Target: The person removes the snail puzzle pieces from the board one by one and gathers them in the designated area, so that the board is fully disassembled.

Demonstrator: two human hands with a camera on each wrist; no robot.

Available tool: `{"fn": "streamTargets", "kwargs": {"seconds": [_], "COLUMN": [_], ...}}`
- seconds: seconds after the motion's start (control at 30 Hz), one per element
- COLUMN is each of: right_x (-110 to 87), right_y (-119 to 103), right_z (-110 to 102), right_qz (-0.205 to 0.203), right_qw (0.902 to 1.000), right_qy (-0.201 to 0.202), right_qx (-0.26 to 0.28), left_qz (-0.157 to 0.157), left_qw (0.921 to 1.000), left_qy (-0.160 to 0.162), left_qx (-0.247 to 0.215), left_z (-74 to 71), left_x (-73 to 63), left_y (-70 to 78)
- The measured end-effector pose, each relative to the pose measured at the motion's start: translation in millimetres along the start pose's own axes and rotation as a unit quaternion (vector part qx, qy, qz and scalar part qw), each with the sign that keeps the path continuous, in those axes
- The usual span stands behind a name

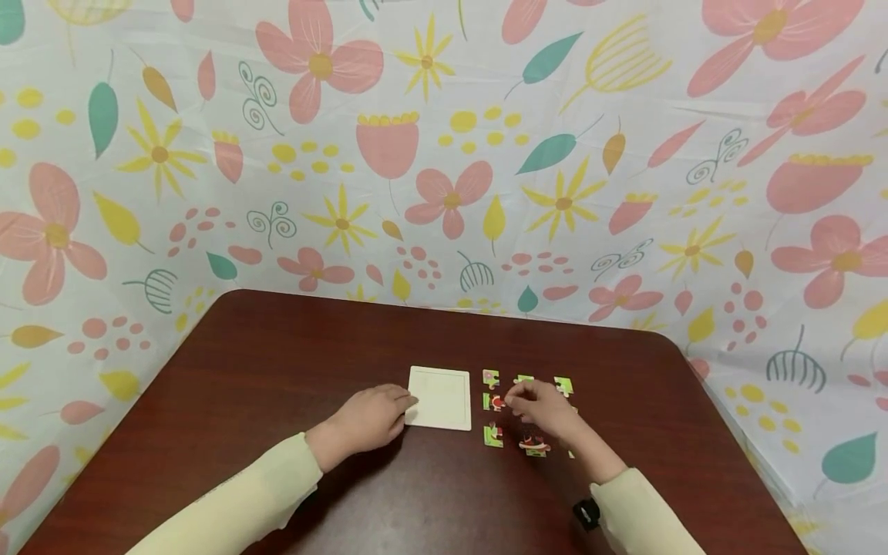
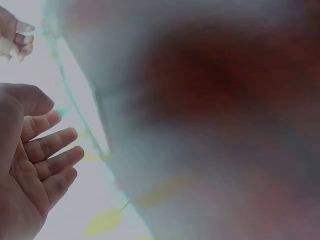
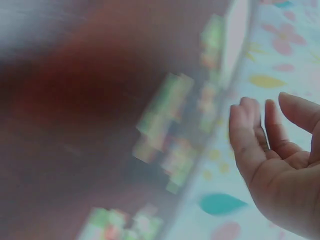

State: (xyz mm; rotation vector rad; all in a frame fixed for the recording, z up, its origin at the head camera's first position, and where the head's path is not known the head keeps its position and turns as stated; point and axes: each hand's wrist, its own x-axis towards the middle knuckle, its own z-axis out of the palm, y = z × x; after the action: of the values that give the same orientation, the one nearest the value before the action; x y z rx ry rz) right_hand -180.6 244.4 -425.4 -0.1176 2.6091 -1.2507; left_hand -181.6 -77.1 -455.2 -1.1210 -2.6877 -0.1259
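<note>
A square, pale puzzle board (image 1: 440,398) with a thin border line lies on the table. My left hand (image 1: 371,420) is at its left edge, fingertips overlapping the rim in the head view. In the left wrist view that hand's fingers (image 2: 52,150) are relaxed and slightly spread. Over the loose jigsaw pieces to the board's right hovers my right hand (image 1: 544,408), hiding some of them. Its fingertips are close to a green piece with a red figure (image 1: 494,401). The right wrist view shows the fingers (image 3: 245,140) loosely bent, the thumb apart, nothing between them.
The pieces lie spaced out in rows, among them an upper left piece (image 1: 490,377), a lower left piece (image 1: 492,436), a lower middle piece (image 1: 535,445) and an upper right piece (image 1: 563,385). Behind the dark brown table (image 1: 298,347) hangs a flowered cloth (image 1: 451,193).
</note>
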Motion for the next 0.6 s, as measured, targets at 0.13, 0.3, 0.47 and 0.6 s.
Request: {"fn": "streamTargets", "kwargs": {"seconds": [0.13, 0.3, 0.47, 0.6], "right_x": [-14.8, -36.0, -44.6, -38.4], "right_y": [-20.2, -48.4, -66.8, -71.8], "right_z": [-24.7, -55.5, -72.6, -74.5], "right_qz": [-0.039, -0.081, -0.132, -0.148], "right_qw": [0.9946, 0.9725, 0.9425, 0.9257], "right_qy": [0.066, 0.179, 0.281, 0.323], "right_qx": [-0.070, -0.125, -0.124, -0.129], "left_qz": [-0.043, -0.134, -0.207, -0.245], "left_qw": [0.9983, 0.9887, 0.9746, 0.9640], "left_qy": [0.029, 0.052, 0.062, 0.063], "left_qx": [-0.027, -0.042, -0.057, -0.083], "left_z": [-29.2, -86.3, -131.5, -148.0], "left_x": [5.5, 5.0, -0.2, -1.0], "left_y": [-7.1, -24.3, -44.6, -54.9]}}
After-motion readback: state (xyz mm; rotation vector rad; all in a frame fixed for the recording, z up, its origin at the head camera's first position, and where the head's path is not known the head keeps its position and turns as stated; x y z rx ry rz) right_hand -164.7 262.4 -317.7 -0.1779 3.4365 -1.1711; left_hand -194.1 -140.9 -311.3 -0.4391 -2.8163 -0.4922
